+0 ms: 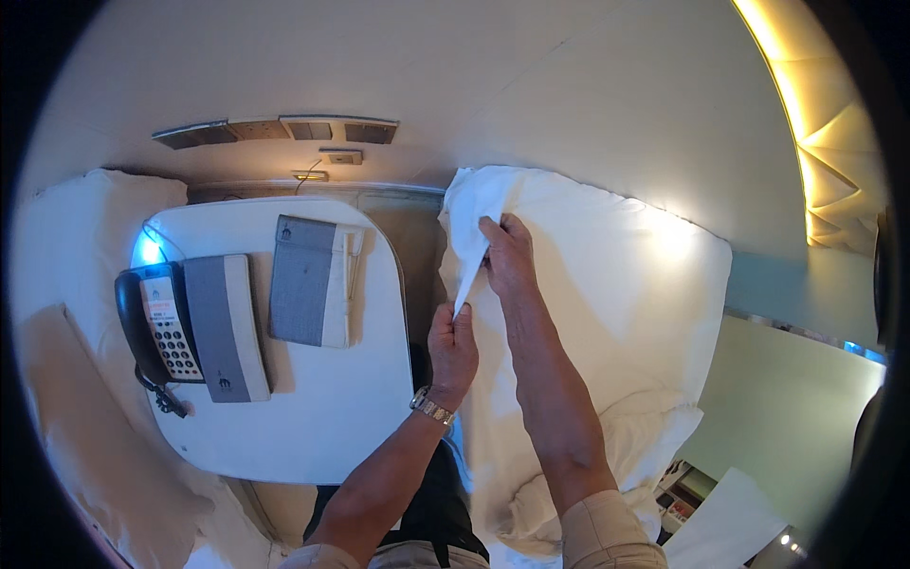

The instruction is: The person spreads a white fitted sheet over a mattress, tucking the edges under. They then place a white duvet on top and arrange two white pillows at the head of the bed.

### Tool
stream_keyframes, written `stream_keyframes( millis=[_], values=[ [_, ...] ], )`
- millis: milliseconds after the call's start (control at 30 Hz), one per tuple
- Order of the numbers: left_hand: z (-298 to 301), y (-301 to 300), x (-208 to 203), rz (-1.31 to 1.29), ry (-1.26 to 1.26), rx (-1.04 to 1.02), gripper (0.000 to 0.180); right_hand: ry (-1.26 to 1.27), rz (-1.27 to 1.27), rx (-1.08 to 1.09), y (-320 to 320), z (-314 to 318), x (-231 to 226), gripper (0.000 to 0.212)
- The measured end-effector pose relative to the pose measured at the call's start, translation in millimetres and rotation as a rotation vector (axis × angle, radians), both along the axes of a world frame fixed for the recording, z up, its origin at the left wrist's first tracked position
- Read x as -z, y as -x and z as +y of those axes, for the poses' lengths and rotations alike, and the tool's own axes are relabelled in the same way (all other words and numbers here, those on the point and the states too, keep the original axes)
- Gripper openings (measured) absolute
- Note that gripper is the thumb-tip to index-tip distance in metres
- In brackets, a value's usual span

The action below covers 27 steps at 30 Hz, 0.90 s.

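A white bed sheet [607, 275] covers the bed to the right of the round-cornered table. One edge of it, near the far left corner of the mattress, is pulled up into a narrow fold. Both hands grip that fold. My right hand [510, 256] pinches it higher up and farther away, thumb on top. Closer to me, my left hand [453, 353] has its fingers closed on the lower end of the fold, beside the table's edge. A metal-banded watch circles my left wrist.
On the white table [332, 408] lie a dark desk phone [163, 322], a grey-and-white folder [227, 327] and a grey notepad cover [301, 280]. Sockets and switches [275, 130] line the wall behind. Another white-covered bed [76, 247] stands left. Bunched white cloth [607, 455] lies near right.
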<state>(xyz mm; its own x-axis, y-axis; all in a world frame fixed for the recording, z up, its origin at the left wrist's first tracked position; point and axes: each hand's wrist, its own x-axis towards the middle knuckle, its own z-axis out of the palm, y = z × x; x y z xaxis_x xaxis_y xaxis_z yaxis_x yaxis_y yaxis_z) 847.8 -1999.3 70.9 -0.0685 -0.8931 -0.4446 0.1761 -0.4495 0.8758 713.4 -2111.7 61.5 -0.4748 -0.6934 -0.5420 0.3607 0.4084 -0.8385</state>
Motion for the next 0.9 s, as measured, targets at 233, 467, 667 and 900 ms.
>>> stream_keyframes(
  millis=[233,467,667,900],
  values=[
    [-8.1,-30.2,-26.0,-0.062,-0.024,-0.077,0.021,0.087,-0.04,-0.075,-41.2,-16.4,-6.8,0.014],
    [7.2,-11.9,16.7,-0.309,-0.024,0.011,0.019,-0.045,0.06,-0.193,-33.6,-12.8,25.5,0.019],
    [83.9,-8.4,6.1,-0.639,0.248,0.344,0.079,-0.092,0.613,-0.174,17.3,19.8,32.2,0.035],
    [147.3,-40.9,6.4,-0.491,-0.021,0.699,0.074,-0.12,0.987,-0.96,-36.2,94.9,72.3,0.046]
  ],
)
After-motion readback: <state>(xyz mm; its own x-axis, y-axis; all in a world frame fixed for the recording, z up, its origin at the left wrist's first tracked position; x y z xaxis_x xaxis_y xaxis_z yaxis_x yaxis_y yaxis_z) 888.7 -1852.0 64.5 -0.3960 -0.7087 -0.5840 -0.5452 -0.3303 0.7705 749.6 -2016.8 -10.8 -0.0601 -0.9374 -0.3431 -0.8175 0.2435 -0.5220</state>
